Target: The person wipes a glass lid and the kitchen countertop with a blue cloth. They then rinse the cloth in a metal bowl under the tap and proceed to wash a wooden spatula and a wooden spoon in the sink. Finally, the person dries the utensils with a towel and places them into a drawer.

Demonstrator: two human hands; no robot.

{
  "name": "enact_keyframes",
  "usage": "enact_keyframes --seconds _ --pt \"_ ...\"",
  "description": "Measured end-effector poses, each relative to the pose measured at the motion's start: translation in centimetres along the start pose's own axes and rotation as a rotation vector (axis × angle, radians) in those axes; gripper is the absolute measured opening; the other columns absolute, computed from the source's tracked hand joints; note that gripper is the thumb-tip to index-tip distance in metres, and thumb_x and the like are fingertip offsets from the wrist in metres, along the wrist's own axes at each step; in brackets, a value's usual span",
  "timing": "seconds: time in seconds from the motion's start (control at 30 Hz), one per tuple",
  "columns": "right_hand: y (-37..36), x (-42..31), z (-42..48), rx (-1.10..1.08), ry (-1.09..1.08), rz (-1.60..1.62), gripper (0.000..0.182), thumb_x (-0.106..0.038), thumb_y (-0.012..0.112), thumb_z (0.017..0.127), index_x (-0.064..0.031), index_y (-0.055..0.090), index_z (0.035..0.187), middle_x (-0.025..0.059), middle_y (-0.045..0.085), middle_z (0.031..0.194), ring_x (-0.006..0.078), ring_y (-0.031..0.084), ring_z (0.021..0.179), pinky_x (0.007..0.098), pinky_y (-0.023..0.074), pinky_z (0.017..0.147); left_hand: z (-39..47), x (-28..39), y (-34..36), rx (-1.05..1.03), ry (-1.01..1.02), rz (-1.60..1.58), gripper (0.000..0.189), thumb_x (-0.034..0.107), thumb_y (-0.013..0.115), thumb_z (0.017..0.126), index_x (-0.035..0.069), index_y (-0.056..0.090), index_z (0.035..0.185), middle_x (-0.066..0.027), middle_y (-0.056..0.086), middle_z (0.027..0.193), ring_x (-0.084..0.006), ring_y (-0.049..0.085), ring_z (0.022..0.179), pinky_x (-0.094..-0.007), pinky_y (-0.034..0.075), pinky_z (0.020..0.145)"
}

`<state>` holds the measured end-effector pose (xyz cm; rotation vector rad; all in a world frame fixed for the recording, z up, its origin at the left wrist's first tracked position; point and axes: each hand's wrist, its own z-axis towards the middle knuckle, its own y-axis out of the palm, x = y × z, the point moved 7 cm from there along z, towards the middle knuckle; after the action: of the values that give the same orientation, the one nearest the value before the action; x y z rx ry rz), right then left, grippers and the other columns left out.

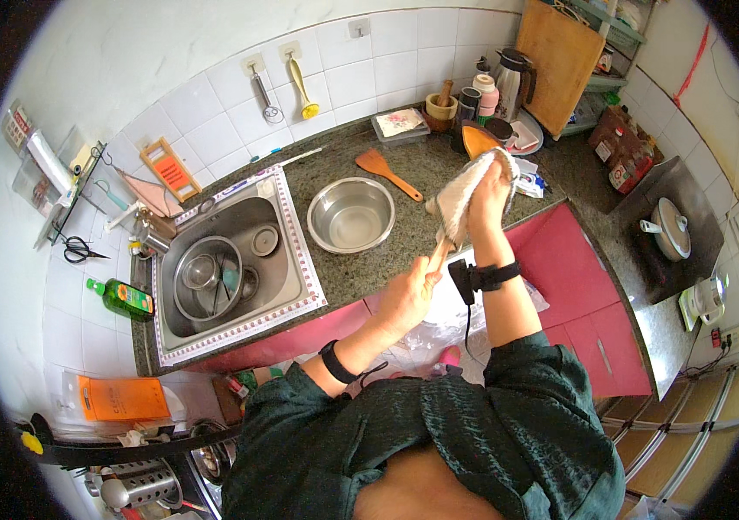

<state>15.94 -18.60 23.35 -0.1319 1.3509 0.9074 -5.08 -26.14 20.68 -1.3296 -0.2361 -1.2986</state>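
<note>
My left hand [411, 292] is closed around the wooden handle [438, 255] of a utensil held over the counter's front edge. My right hand [490, 201] presses a white cloth [460, 195] around the utensil's upper part. Above the cloth shows an orange-brown wooden piece [480, 140]; whether it belongs to the held utensil I cannot tell. Left of the cloth, a wooden spatula [387, 173] lies flat on the granite counter. A steel basin [351, 216] with some clear liquid stands between the spatula and the sink.
The steel sink [278, 260] at left holds a metal bowl [208, 278] with smaller items. Behind stand a mortar [441, 107], a pink bottle [486, 97], a steel jug [513, 81] and a large cutting board [558, 65]. A lidded pan [671, 227] is at right.
</note>
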Motion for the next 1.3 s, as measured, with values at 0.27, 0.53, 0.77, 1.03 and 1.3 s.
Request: enact_keyframes --seconds 0.27,0.53,0.77,1.03,1.3 --pt "-2.9 0.4 6.4 -0.241 0.431 0.034 0.033 -0.038 0.046 0.091 -0.0083 0.057 0.101 0.0052 0.06 0.08 0.0149 0.056 0.064 0.0285 0.0459 0.056 -3.0 -1.0 -1.4 -0.11 0.165 0.155 0.018 0.014 0.051 0.087 0.005 0.04 0.098 -0.0157 0.056 0.058 -0.0343 0.058 0.05 -0.0424 0.044 0.042" --pt "-1.7 -5.9 3.5 -0.261 -0.105 -0.209 0.042 -0.032 0.042 0.092 0.0013 0.052 0.116 0.0111 0.054 0.111 0.0172 0.053 0.098 0.029 0.0408 0.085 -1.6 0.2 -3.0 -0.193 0.036 -0.321 0.029 0.003 0.048 0.085 0.001 0.043 0.114 -0.0147 0.059 0.07 -0.0262 0.062 0.065 -0.0329 0.048 0.058" --pt "-1.0 -10.3 0.4 -0.254 -0.253 -0.077 0.033 -0.034 0.048 0.091 -0.0052 0.056 0.105 0.0035 0.058 0.092 0.0106 0.053 0.079 0.0243 0.0436 0.069 -1.4 1.7 -5.1 -0.171 0.098 -0.137 0.032 0.002 0.049 0.083 -0.001 0.046 0.115 -0.0181 0.061 0.082 -0.0328 0.062 0.064 -0.0373 0.051 0.055" --pt "-5.9 -14.5 -1.1 0.038 0.123 0.391 0.027 -0.039 0.051 0.087 -0.0127 0.052 0.081 -0.0004 0.053 0.07 0.0133 0.054 0.063 0.0257 0.0447 0.057 0.2 6.4 -7.2 -0.042 0.523 0.342 0.04 0.002 0.055 0.076 0.005 0.052 0.116 -0.0117 0.056 0.071 -0.0263 0.059 0.053 -0.0337 0.049 0.045" --pt "-15.2 -14.2 -3.8 0.115 0.122 0.146 0.025 -0.037 0.048 0.088 -0.0134 0.049 0.079 -0.0016 0.049 0.068 0.0114 0.049 0.06 0.0249 0.0422 0.054 -0.7 9.8 3.2 -0.117 0.542 0.007 0.037 0.001 0.054 0.077 0.003 0.051 0.114 -0.017 0.059 0.071 -0.032 0.059 0.058 -0.038 0.05 0.05"
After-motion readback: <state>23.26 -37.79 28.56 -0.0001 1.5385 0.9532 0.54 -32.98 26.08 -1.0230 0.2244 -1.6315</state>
